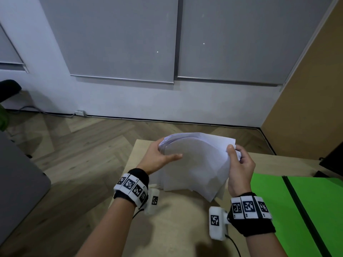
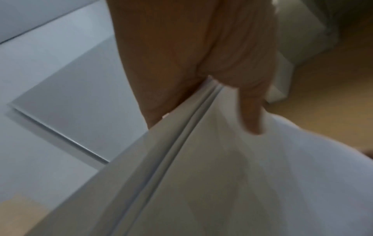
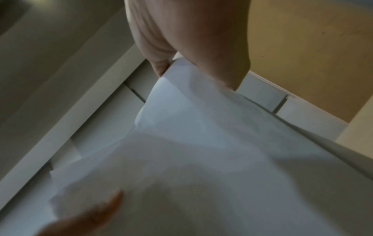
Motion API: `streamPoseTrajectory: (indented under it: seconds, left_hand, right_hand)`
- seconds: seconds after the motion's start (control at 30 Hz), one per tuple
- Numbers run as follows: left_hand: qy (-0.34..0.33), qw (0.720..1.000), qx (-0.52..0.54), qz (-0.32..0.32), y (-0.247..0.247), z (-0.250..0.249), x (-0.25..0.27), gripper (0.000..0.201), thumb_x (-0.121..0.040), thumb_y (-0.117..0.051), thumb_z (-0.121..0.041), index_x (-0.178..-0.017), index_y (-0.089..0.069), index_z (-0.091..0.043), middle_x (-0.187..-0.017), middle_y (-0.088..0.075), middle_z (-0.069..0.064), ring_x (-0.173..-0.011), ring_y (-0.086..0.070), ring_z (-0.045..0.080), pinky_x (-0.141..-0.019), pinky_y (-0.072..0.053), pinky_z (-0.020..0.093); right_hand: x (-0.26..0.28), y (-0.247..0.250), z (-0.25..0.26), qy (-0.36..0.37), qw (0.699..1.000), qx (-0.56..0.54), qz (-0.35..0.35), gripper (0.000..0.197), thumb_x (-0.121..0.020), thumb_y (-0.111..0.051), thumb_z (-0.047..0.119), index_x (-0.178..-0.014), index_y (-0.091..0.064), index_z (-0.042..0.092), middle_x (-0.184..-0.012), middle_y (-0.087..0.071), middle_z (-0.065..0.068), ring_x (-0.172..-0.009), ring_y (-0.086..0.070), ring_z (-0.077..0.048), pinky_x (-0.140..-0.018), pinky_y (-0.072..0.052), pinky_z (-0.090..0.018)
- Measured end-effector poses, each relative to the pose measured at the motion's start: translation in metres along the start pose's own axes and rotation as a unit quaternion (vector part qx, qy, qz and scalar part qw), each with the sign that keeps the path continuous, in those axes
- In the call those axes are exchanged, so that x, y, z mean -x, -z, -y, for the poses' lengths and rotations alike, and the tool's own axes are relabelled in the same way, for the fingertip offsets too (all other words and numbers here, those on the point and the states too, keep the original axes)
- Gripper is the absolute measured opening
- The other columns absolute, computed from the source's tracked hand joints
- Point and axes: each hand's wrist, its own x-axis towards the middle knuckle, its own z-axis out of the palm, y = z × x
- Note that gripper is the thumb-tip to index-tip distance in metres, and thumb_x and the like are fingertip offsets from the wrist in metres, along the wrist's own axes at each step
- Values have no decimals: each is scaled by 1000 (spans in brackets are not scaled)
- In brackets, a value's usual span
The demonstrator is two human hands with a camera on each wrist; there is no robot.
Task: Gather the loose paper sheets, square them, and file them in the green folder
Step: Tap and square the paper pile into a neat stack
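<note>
A stack of white paper sheets (image 1: 196,164) stands on its lower edge on the wooden table (image 1: 176,219), bowed and uneven at the bottom. My left hand (image 1: 163,156) grips the stack's upper left side, thumb laid across the front sheet. My right hand (image 1: 239,164) pinches the upper right corner with the thumb in front. The left wrist view shows the paper sheets (image 2: 222,175) edge-on between thumb and fingers (image 2: 252,115). In the right wrist view the paper sheets (image 3: 201,151) fill the frame. The green folder (image 1: 297,210) lies open flat on the table at the right.
The table's far edge lies just beyond the paper, with wooden floor (image 1: 83,154) past it and to the left. A dark object (image 1: 332,160) sits on the table at the far right. A grey piece of furniture (image 1: 18,182) stands at the left.
</note>
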Motion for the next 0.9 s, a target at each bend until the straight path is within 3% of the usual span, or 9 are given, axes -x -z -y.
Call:
streamPoseTrajectory:
  seconds: [0.1,0.23,0.37,0.43,0.57,0.67,0.77,0.83,0.9]
  left_hand:
    - [14,989,-94,-112,-7,9,-8,12,-79,-74,-10,-89,-70,-5,-82,-68,4,-70,-61,4,-69,-48,26]
    - [-29,974,-187,-125,-3,-2,-18,13,-73,-71,-22,-63,-64,-17,-63,-61,3,-62,-56,13,-62,-45,31]
    - [-61,935,-345,-46,0,-39,-17,35,-70,-71,-26,-50,-42,-23,-62,-58,15,-73,-62,39,-58,-38,31]
    - [-72,910,-408,7,-5,-55,-14,43,-74,-73,-22,-50,-37,-21,-54,-46,5,-70,-55,39,-57,-34,29]
    - [-42,915,-385,114,2,-52,-12,30,-71,-75,-24,-54,-51,-19,-53,-52,-3,-61,-50,26,-58,-43,31]
    - [28,916,-382,116,25,-34,-5,18,-71,-77,-19,-76,-65,-6,-67,-55,6,-64,-51,20,-56,-43,23]
    - [84,913,-388,91,56,-10,6,15,-73,-78,-20,-82,-70,-11,-56,-59,-14,-54,-54,-1,-48,-37,4]
    - [131,929,-337,80,80,3,13,16,-73,-80,-21,-68,-65,-18,-45,-59,-19,-48,-56,-11,-50,-39,5]
    - [165,957,-230,55,102,18,18,25,-64,-86,-31,-74,-71,-14,-64,-73,-14,-63,-66,-8,-65,-50,16]
  right_hand:
    - [-6,3,7,23,998,12,58,11,-86,-63,18,-94,-70,21,-92,-65,-4,-82,-55,-14,-76,-45,-31]
    - [-14,11,37,128,966,143,176,23,-82,-70,24,-104,-71,19,-95,-73,0,-85,-65,-7,-73,-46,-16]
    - [-18,20,50,166,835,444,280,31,-69,-67,55,-85,-70,29,-78,-73,10,-76,-67,-6,-69,-53,-30]
    - [-15,19,48,157,776,506,343,30,-71,-59,57,-81,-66,30,-73,-71,5,-74,-67,-15,-68,-54,-37]
    - [-8,19,34,141,791,443,398,14,-82,-60,36,-74,-62,47,-69,-69,0,-72,-64,-23,-66,-50,-35]
    - [-12,27,27,116,830,398,373,9,-85,-61,24,-82,-66,32,-70,-71,-5,-67,-62,-18,-64,-49,-35]
    - [-19,39,30,48,883,294,364,18,-88,-60,10,-77,-70,20,-73,-68,-3,-67,-58,-8,-63,-44,-27]
    - [-21,47,33,4,904,244,352,17,-89,-58,6,-80,-69,16,-73,-71,3,-66,-62,-8,-62,-47,-23]
    - [-23,53,32,-34,917,213,335,18,-90,-56,5,-85,-69,17,-72,-75,4,-66,-68,-8,-63,-52,-20]
